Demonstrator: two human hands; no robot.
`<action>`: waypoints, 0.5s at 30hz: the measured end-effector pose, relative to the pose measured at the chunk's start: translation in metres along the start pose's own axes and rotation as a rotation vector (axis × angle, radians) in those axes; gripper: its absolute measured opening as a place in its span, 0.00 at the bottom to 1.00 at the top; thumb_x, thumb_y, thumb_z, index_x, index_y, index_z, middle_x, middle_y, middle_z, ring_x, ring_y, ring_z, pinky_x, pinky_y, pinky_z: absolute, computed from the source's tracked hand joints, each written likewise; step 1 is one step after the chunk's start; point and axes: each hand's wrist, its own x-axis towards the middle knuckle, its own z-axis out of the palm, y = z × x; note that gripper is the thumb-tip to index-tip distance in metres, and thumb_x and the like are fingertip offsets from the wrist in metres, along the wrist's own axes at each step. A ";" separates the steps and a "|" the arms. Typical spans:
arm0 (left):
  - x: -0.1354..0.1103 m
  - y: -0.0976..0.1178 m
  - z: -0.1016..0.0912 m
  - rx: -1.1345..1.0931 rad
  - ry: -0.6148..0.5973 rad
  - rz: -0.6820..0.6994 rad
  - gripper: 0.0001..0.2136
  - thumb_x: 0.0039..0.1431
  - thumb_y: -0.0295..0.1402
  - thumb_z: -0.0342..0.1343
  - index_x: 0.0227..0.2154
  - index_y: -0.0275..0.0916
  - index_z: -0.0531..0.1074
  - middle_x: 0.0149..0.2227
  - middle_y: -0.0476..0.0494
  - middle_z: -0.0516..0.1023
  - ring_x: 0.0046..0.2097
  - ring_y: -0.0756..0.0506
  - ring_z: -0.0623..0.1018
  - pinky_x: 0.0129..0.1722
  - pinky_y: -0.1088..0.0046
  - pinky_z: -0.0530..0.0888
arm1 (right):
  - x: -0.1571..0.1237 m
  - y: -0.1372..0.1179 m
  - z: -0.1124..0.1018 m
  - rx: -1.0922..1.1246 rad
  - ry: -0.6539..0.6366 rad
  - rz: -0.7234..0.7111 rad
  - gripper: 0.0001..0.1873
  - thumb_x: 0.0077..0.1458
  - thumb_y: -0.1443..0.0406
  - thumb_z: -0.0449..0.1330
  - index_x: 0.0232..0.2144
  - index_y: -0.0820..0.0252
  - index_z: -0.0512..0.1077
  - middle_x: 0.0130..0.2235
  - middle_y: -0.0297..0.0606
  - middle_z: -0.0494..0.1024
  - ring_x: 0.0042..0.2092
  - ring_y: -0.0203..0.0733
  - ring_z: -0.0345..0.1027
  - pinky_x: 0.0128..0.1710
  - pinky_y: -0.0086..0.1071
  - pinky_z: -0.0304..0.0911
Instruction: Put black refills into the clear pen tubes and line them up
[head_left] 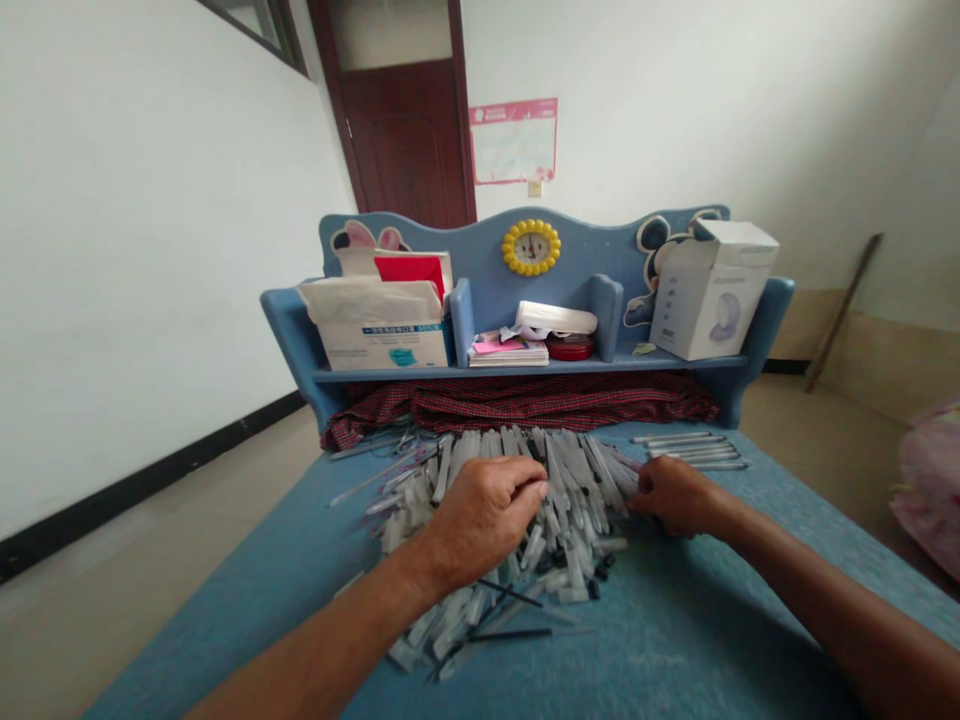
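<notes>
A large heap of clear and frosted pen parts [577, 470] lies on the blue desk, with barrels, caps and thin black-tipped refills mixed together. Above the middle of this heap is my left hand [487, 515], thumb and fingertips pinched together; whatever is between them is too small or hidden to make out. At the heap's right edge, my right hand [679, 497] has its fingers curled in, and I cannot see what they hold. Just behind it, several pens [694, 450] lie side by side. Two dark refills [514, 634] rest at the near side of the heap.
Behind the heap, a red checked cloth [525, 402] is tucked under the blue desk's shelf [600, 366]. The shelf bears a mask box [386, 345], a red round tin [570, 348] and a white carton [709, 300]. A yellow clock [531, 248] is mounted above.
</notes>
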 end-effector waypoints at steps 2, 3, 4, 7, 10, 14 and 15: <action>0.000 -0.001 0.001 0.006 -0.001 0.006 0.08 0.58 0.26 0.51 0.29 0.35 0.75 0.27 0.48 0.77 0.30 0.50 0.76 0.30 0.78 0.68 | 0.001 0.002 0.000 0.054 -0.018 0.002 0.10 0.51 0.63 0.54 0.21 0.61 0.68 0.13 0.32 0.70 0.14 0.33 0.61 0.15 0.24 0.52; 0.000 -0.002 0.001 0.010 0.000 0.011 0.07 0.58 0.26 0.51 0.29 0.35 0.75 0.27 0.48 0.77 0.31 0.50 0.76 0.30 0.78 0.68 | 0.001 0.003 -0.002 0.075 -0.012 0.001 0.11 0.53 0.63 0.53 0.20 0.60 0.67 0.13 0.31 0.69 0.13 0.33 0.60 0.14 0.24 0.51; 0.000 -0.003 0.002 0.018 0.004 0.019 0.07 0.58 0.26 0.51 0.29 0.35 0.75 0.28 0.48 0.77 0.31 0.49 0.76 0.31 0.78 0.68 | 0.000 0.003 -0.003 0.091 0.009 -0.003 0.12 0.54 0.63 0.51 0.20 0.60 0.66 0.13 0.31 0.69 0.13 0.32 0.59 0.14 0.24 0.51; -0.001 -0.006 0.005 0.057 0.048 0.058 0.07 0.58 0.26 0.51 0.33 0.34 0.74 0.31 0.45 0.78 0.34 0.48 0.77 0.33 0.76 0.70 | -0.003 0.002 -0.011 0.112 0.147 -0.021 0.15 0.57 0.62 0.48 0.21 0.60 0.64 0.15 0.32 0.69 0.15 0.32 0.60 0.17 0.24 0.51; -0.002 -0.008 0.007 0.152 0.145 0.148 0.09 0.59 0.26 0.50 0.40 0.30 0.72 0.35 0.39 0.78 0.37 0.45 0.77 0.38 0.71 0.72 | -0.013 -0.005 -0.014 0.101 0.333 -0.153 0.16 0.58 0.59 0.48 0.21 0.59 0.62 0.19 0.32 0.68 0.20 0.33 0.61 0.22 0.25 0.52; -0.003 -0.002 0.006 0.367 0.201 0.396 0.15 0.59 0.24 0.48 0.49 0.31 0.66 0.50 0.35 0.72 0.53 0.39 0.69 0.53 0.58 0.65 | -0.030 -0.023 -0.007 0.079 0.367 -0.511 0.16 0.58 0.58 0.50 0.22 0.59 0.64 0.20 0.29 0.64 0.23 0.32 0.58 0.24 0.26 0.50; -0.004 0.000 0.006 0.410 0.180 0.448 0.16 0.59 0.24 0.47 0.50 0.33 0.65 0.53 0.36 0.70 0.56 0.38 0.66 0.55 0.54 0.62 | -0.035 -0.029 -0.004 0.072 0.337 -0.566 0.15 0.58 0.59 0.50 0.23 0.60 0.64 0.20 0.29 0.63 0.22 0.32 0.56 0.24 0.26 0.49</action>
